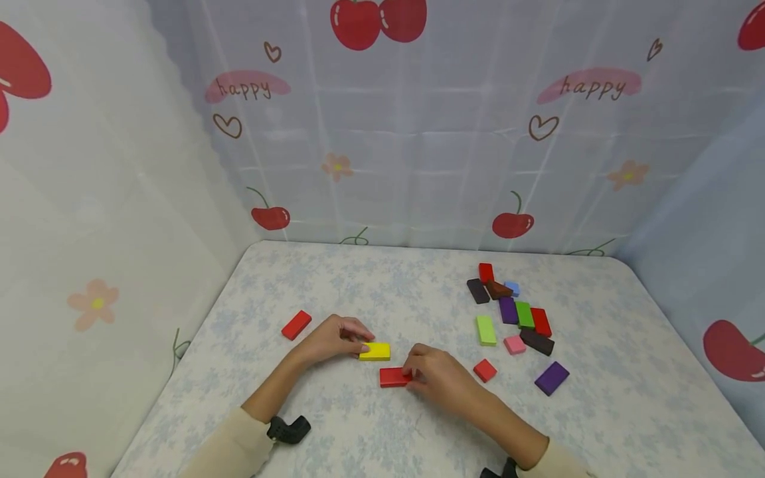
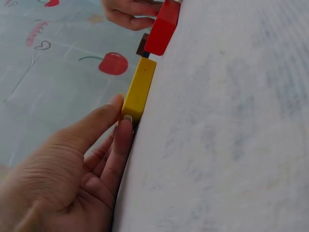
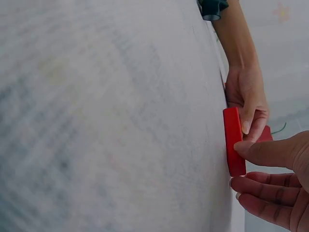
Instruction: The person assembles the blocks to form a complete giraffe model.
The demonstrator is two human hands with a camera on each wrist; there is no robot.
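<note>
My left hand [image 1: 335,338] pinches the left end of a yellow rectangular block [image 1: 378,352] lying on the table. In the left wrist view, thumb and a fingertip meet at the near end of that yellow block [image 2: 140,87]. Just in front and to the right, a red rectangular block [image 1: 392,378] is held at its right end by my right hand [image 1: 442,380]. The right wrist view has the thumb on the red block [image 3: 233,130] and fingertips at its lower end. A gap separates the yellow and red blocks in the head view.
Another red block [image 1: 296,325] lies left of the left hand. To the right are a small red block [image 1: 485,370], a light green block [image 1: 486,330], a pink block [image 1: 514,344], a purple block [image 1: 552,378] and a loose cluster with a dark block [image 1: 536,342]. A printed curtain [image 1: 406,146] hangs behind.
</note>
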